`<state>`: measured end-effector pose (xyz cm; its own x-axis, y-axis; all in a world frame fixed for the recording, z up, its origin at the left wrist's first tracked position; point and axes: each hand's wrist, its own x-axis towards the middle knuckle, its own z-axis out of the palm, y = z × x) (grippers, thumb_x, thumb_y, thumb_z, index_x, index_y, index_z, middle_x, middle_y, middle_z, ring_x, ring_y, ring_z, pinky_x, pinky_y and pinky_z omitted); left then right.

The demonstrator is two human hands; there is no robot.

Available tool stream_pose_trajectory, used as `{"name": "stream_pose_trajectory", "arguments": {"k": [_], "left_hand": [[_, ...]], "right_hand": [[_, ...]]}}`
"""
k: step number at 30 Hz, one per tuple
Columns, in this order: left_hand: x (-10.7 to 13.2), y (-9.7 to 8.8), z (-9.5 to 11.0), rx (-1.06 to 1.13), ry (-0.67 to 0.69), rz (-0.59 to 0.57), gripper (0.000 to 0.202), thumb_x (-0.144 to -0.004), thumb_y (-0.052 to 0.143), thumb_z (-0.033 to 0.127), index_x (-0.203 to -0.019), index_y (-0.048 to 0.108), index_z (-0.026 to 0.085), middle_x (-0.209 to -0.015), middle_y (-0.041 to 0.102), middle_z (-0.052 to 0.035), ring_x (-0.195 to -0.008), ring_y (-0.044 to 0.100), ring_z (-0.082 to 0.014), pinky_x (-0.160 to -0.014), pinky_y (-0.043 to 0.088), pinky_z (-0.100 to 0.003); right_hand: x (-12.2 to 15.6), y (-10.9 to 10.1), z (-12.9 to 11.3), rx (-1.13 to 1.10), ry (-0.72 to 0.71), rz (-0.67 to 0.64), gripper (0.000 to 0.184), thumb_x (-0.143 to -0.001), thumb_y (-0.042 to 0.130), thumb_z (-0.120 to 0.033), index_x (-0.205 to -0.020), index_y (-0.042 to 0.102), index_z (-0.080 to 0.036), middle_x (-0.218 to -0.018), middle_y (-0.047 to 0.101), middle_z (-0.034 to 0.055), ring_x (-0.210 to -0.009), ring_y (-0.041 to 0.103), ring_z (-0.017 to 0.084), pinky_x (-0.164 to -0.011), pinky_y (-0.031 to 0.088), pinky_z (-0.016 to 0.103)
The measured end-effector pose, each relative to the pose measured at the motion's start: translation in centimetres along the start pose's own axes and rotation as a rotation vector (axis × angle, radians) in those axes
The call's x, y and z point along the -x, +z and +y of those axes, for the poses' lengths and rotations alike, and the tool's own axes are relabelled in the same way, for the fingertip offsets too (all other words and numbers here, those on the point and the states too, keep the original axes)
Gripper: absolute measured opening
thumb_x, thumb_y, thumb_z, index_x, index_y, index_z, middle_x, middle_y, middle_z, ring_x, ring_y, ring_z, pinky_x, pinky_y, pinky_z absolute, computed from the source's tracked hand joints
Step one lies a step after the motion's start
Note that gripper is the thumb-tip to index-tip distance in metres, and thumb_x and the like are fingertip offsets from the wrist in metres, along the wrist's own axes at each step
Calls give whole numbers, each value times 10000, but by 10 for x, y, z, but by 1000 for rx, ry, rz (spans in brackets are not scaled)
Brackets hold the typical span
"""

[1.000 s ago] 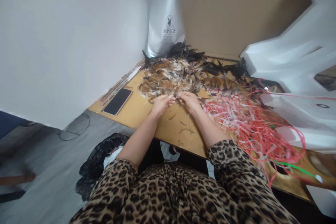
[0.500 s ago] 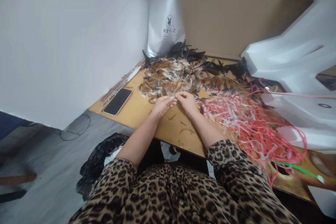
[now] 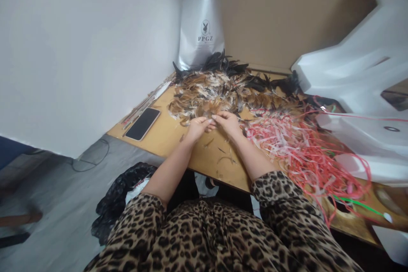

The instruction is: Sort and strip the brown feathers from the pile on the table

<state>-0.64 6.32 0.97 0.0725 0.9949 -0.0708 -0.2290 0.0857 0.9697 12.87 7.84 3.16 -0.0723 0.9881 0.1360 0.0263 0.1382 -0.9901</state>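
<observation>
1. The left hand (image 3: 196,126) and the right hand (image 3: 228,121) meet fingertip to fingertip at the near edge of the feather pile (image 3: 213,91). Both sets of fingers are curled inward, as if pinching. Whether either hand actually grips a feather or only rests on the pile cannot be told, as the spot is too small.
2. The feather pile lies on the wooden table (image 3: 172,142), brown and white in the middle and black toward the back.
3. A few loose feathers (image 3: 225,158) lie on the bare wood between the forearms.
4. Just right of the right hand is a tangle of red and white strips (image 3: 296,148), touching the feather pile.
5. Left of the left hand a dark phone (image 3: 143,123) lies flat near the table's edge, with thin rods (image 3: 143,104) beside it.
6. A white paper bag (image 3: 200,29) stands behind the pile, and white foam pieces (image 3: 357,76) lie to the right.
7. A black plastic bag (image 3: 123,191) lies on the floor below the table.
</observation>
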Motion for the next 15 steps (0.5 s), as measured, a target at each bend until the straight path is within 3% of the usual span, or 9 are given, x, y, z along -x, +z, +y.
{"name": "stream_pose_trajectory", "arguments": {"k": [7, 15], "left_hand": [[1, 0, -1, 34, -14, -51, 265, -648, 689, 351, -718, 646, 98, -750, 684, -99, -562, 601, -95, -518, 433, -192], [1, 1, -2, 78, -29, -65, 271, -634, 702, 344, -690, 632, 88, -641, 649, -52, -516, 565, -69, -508, 414, -183]], "right_hand": [[-2, 2, 4, -106, 39, 29, 217, -569, 721, -363, -602, 632, -167, -583, 591, -14, -539, 475, 90, -569, 379, 237], [-1, 6, 7, -227, 105, -26, 278, -543, 735, -393, -599, 605, -153, -478, 500, -52, -453, 385, 60, -473, 303, 212]]}}
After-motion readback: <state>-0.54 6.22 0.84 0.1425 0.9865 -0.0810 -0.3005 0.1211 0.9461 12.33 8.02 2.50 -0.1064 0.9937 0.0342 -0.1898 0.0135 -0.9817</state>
